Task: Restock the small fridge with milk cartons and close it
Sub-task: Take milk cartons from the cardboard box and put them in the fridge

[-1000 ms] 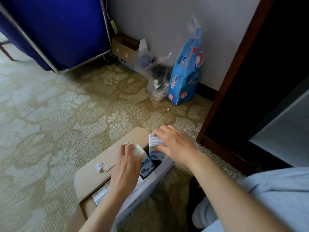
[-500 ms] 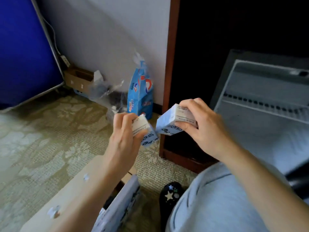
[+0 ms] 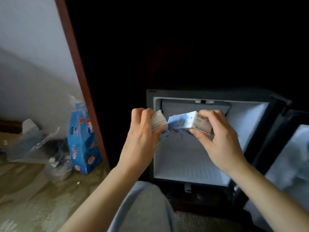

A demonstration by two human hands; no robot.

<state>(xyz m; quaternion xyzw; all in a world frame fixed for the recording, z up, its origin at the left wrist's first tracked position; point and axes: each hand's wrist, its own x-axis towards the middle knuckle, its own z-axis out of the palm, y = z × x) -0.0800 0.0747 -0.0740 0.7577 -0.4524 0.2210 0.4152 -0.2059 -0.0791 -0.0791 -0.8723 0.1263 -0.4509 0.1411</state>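
The small fridge (image 3: 250, 124) stands open in a dark cabinet, its white inside bare as far as I can see. Its door (image 3: 291, 158) hangs open to the right. My left hand (image 3: 140, 138) grips a small blue-and-white milk carton (image 3: 159, 123) in front of the fridge's left edge. My right hand (image 3: 217, 139) holds a second milk carton (image 3: 185, 123) by its end, in front of the upper part of the opening. The two cartons nearly touch.
A blue printed bag (image 3: 83, 141) leans on the wall beside the cabinet's brown frame (image 3: 78, 72). Clear plastic packaging (image 3: 33, 144) lies on the patterned carpet (image 3: 33, 198) to the left. My knee in light grey cloth (image 3: 142, 208) is below the hands.
Both hands lifted a carton each out of the cardboard box on the floor and carried them right and up to the open fridge. The view turned from the carpet to the fridge.
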